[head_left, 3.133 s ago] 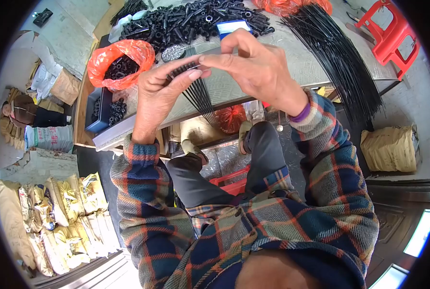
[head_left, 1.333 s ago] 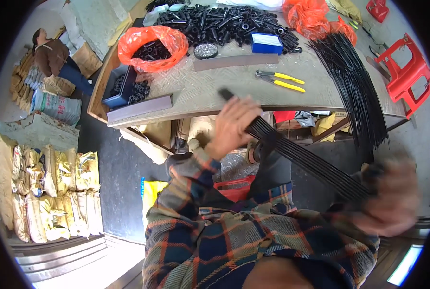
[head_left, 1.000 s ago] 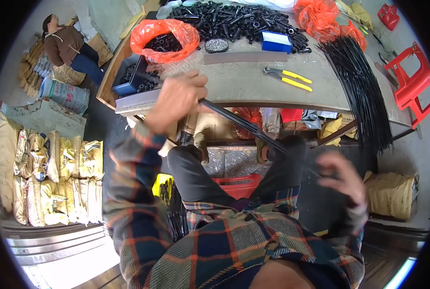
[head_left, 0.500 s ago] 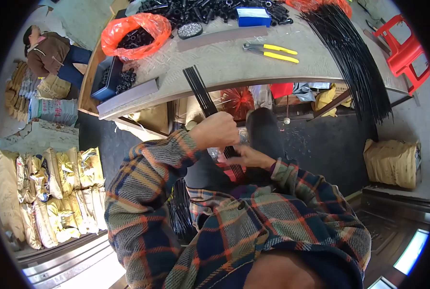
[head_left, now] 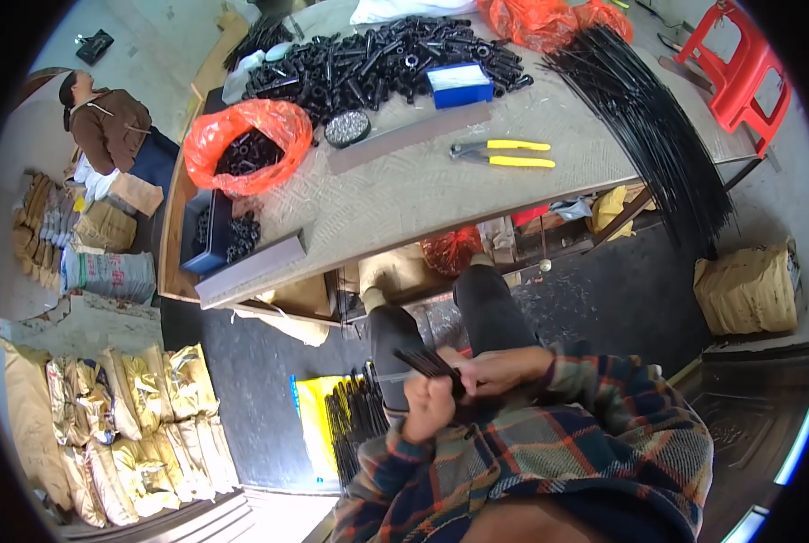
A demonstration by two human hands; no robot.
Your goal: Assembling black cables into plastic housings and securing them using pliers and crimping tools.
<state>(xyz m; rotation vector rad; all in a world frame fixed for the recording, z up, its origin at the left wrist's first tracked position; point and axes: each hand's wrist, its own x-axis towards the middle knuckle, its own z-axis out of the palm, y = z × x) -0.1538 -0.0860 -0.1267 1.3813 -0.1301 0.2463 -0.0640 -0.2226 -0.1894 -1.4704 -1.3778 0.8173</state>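
Low over my lap, a bundle of thin black rods points up and to the left. My left hand is closed round it, with the rod ends sticking out above the fist. Against the same bundle, my right hand has its fingers pressed together; motion blur hides what is in them. A pale see-through strip shows beside the rods, too faint to name. More black rods lie by my left leg on a yellow sheet.
On the table are yellow-handled pliers, a pile of black tubular parts, a red bag, a blue box and long rods. A red stool stands right; wrapped packages left. A person stands far left.
Both my hands have drawn the rod bundle down and close to my body, below the table edge. My view has shifted, showing more tabletop and the yellow sheet. The other person stands more upright.
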